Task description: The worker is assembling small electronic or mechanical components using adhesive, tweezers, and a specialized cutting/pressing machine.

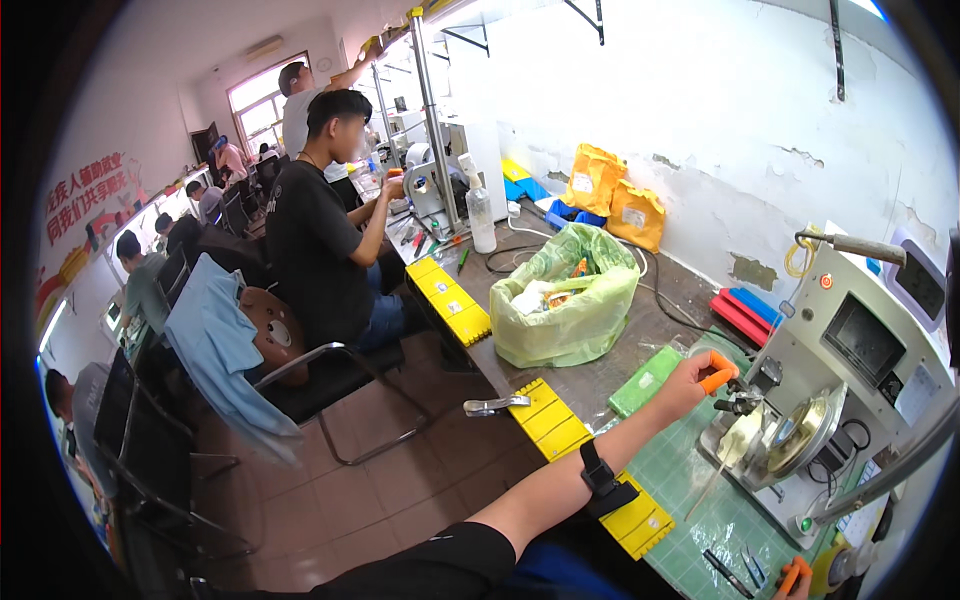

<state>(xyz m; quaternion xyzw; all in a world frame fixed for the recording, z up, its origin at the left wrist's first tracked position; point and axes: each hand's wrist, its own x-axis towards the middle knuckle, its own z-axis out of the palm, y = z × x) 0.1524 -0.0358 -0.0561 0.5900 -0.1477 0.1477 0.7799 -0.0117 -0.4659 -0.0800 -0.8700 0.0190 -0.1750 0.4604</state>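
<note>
The left hand (690,385) reaches across the surface (520,300) and is closed around an orange handle (718,374) at the front of a grey machine (850,370). The forearm comes up from the lower edge and wears a black strap (603,478) near the elbow. Just past the handle sits the machine's round metal disc (800,435), with a pale strip (738,440) hanging beside it over a green mat (700,500).

The right hand (798,588) barely shows at the bottom edge; only a fingertip appears beside a second orange handle (793,572), and whether it grips it cannot be told. Tweezers (750,565) lie on the mat just to its left.

Yellow ridged strips (548,415) run along the near edge of the surface. Further back stands a green bag (570,300) full of scraps, with a flat green pack (645,380) between it and the left hand. Red and blue trays (745,312) lie by the wall, and two yellow parcels (612,195) lean against it.

A person in a black shirt (315,240) sits at the same surface farther along, both hands at work near a white bottle (482,215). A blue cloth (215,340) hangs over an empty chair (330,380) beside them.
</note>
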